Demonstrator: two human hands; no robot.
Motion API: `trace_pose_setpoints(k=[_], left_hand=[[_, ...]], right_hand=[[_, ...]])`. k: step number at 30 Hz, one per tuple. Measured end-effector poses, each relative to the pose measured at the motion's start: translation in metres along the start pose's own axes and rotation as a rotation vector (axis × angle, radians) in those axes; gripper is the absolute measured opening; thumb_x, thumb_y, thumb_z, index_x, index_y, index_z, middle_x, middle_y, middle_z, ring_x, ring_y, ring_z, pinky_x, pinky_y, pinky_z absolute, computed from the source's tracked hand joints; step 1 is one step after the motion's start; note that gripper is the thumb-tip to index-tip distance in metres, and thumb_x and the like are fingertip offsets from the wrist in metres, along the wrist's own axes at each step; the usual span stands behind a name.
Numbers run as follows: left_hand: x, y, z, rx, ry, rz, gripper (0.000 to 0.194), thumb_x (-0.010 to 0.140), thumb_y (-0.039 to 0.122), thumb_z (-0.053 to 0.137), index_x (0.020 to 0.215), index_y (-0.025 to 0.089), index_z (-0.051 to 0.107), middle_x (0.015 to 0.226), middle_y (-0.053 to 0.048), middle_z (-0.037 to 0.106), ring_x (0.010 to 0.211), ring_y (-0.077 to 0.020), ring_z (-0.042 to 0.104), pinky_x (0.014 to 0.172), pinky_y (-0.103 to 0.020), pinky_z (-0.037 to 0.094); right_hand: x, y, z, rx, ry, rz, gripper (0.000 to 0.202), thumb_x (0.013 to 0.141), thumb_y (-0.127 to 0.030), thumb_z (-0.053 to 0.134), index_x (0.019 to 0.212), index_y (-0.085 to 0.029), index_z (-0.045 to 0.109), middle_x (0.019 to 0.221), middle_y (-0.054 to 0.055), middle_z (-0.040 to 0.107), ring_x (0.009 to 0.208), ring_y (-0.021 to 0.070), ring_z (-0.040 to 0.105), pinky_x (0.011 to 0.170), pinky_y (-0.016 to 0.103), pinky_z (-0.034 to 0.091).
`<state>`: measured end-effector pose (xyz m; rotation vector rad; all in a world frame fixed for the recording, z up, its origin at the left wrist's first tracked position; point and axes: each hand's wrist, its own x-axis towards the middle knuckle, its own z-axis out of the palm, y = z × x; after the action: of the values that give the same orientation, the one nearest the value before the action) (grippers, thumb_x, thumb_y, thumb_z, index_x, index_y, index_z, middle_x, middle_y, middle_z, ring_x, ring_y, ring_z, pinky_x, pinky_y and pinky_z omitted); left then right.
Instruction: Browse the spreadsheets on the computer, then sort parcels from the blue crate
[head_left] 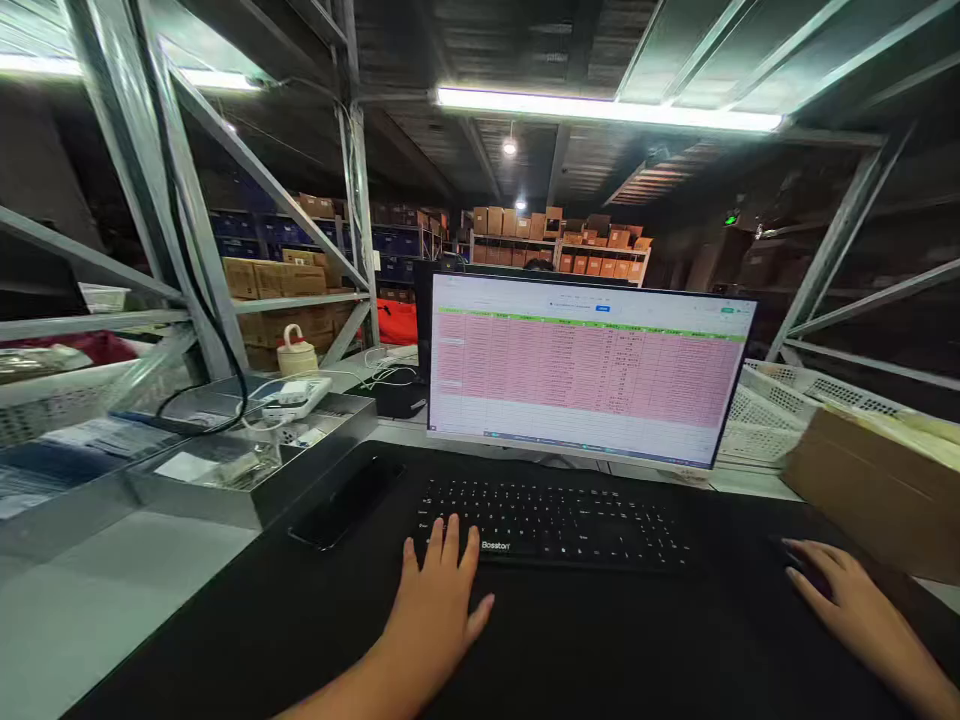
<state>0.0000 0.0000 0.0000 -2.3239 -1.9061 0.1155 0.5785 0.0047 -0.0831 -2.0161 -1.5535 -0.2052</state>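
My left hand (pixel 437 592) lies with its fingers spread, the fingertips over the lower left keys of a black keyboard (pixel 600 530). On the right, my right hand (pixel 840 590) curves over a dark computer mouse (pixel 814 572), most of which is hidden beneath the palm and fingers. Both rest on a large black desk mat (pixel 570 640). Behind the keyboard stands a monitor (pixel 577 370) showing a spreadsheet with pink rows and a green header row; its text is too small to read. A black phone (pixel 349 502) lies flat to the left of the keyboard.
Left of the mat sit grey metal trays (pixel 315 462) holding papers and small items, with a cream bottle (pixel 297 355) behind. A cardboard box (pixel 874 490) and white baskets (pixel 765 410) flank the right side. Metal posts frame the desk; shelves of boxes (pixel 517 225) stand beyond.
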Motion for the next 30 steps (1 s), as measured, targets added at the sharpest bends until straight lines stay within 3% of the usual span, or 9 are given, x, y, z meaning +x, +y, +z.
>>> trace_pose_setpoints(k=[4,8,13,21,30], left_hand=[[-0.001,-0.001,0.001,-0.007,0.016,0.000,0.066,0.093,0.036,0.047,0.153,0.017,0.028,0.160,-0.020,0.022,0.149,-0.0387,0.023,0.116,-0.066,0.027],[0.002,-0.002,0.007,0.019,0.055,0.009,0.064,0.093,0.035,0.047,0.152,0.016,0.031,0.159,-0.020,0.024,0.148,-0.0402,0.026,0.115,-0.068,0.029],[0.007,-0.005,0.016,0.043,0.076,0.015,0.064,0.093,0.038,0.045,0.151,0.016,0.033,0.159,-0.021,0.026,0.147,-0.0410,0.027,0.114,-0.068,0.029],[0.007,-0.005,0.020,0.071,0.078,0.014,0.064,0.094,0.041,0.043,0.151,0.016,0.032,0.159,-0.020,0.026,0.148,-0.0401,0.026,0.115,-0.067,0.029],[0.007,-0.006,0.022,0.068,0.117,0.026,0.064,0.094,0.041,0.046,0.150,0.016,0.034,0.158,-0.021,0.029,0.146,-0.0413,0.028,0.114,-0.067,0.031]], right_hand=[[0.000,0.002,0.002,-0.004,0.039,-0.037,0.061,0.079,-0.064,0.045,0.118,-0.022,0.068,0.123,0.014,0.062,0.117,0.0342,0.061,0.089,0.046,0.055],[-0.004,-0.011,-0.005,-0.017,0.038,-0.033,0.057,0.081,-0.061,0.044,0.118,-0.024,0.067,0.123,0.011,0.062,0.116,0.0298,0.062,0.097,0.044,0.053],[-0.009,-0.026,-0.014,-0.047,0.018,-0.001,0.051,0.083,-0.056,0.044,0.120,-0.028,0.065,0.127,0.008,0.061,0.113,0.0259,0.063,0.093,0.040,0.055],[-0.011,-0.030,-0.018,-0.058,0.004,-0.018,0.044,0.084,-0.047,0.046,0.119,-0.027,0.063,0.126,0.008,0.059,0.114,0.0244,0.061,0.101,0.042,0.050],[-0.014,-0.034,-0.021,-0.095,-0.017,0.009,0.042,0.084,-0.045,0.047,0.120,-0.030,0.063,0.128,0.005,0.058,0.112,0.0235,0.063,0.093,0.039,0.053]])
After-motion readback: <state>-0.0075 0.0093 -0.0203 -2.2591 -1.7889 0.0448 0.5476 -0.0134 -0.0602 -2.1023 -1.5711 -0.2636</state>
